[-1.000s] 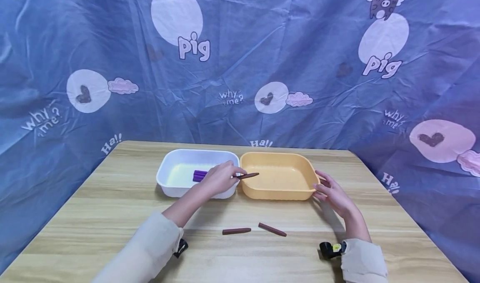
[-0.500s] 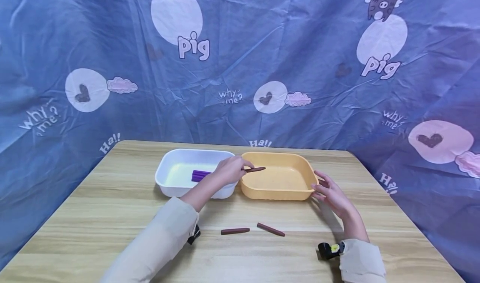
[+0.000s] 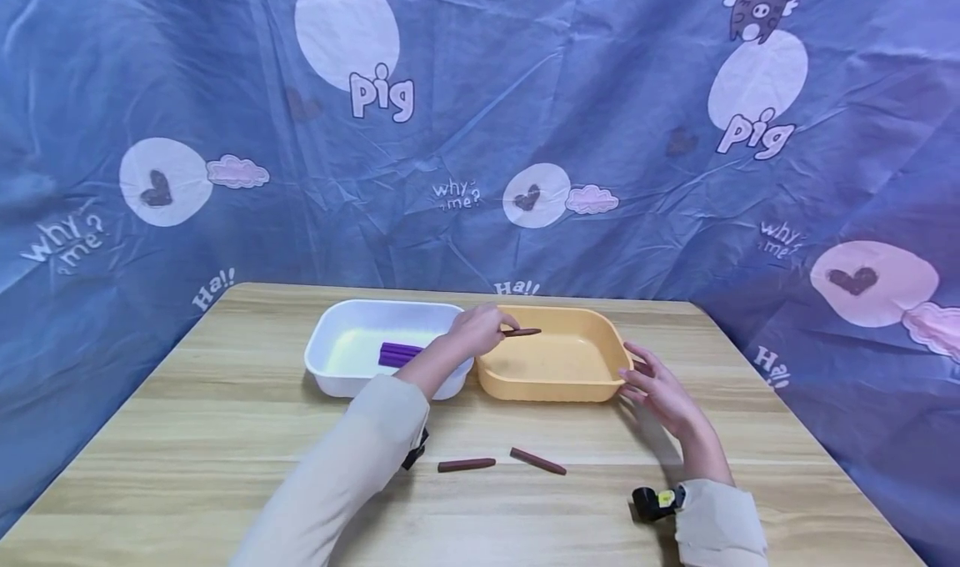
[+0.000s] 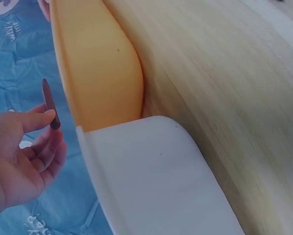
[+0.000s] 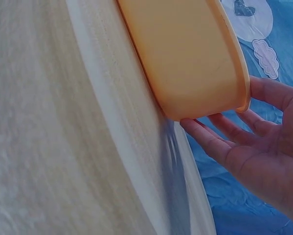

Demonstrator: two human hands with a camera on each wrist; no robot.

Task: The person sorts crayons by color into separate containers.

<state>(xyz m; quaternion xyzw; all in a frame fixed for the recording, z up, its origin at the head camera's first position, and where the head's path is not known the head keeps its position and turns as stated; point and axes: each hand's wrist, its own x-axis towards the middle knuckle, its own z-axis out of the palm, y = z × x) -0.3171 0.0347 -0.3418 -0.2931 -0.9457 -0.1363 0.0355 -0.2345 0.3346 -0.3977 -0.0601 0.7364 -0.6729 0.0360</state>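
Note:
My left hand [image 3: 478, 328] pinches a brown crayon [image 3: 523, 332] between thumb and fingers, above the left part of the yellow tub [image 3: 555, 390]. In the left wrist view the crayon [image 4: 49, 102] points upward, its lower end between thumb and fingertips. My right hand [image 3: 663, 389] holds the right end of the yellow tub, thumb at the rim and other fingers along the outer wall. The right wrist view has these fingertips [image 5: 192, 126] at the tub's lower corner. Several purple crayons [image 3: 397, 353] lie in the white tub [image 3: 337, 383], partly hidden by my left arm.
One brown crayon [image 3: 467, 465] and another brown crayon [image 3: 537, 461] lie on the wooden table [image 3: 187, 434] in front of the tubs. The two tubs stand side by side near the table's back edge. A blue printed cloth [image 3: 450, 133] hangs behind.
My left hand has moved right with the brown crayon, from over the white tub's right edge to over the yellow tub. My right hand keeps its hold on the yellow tub.

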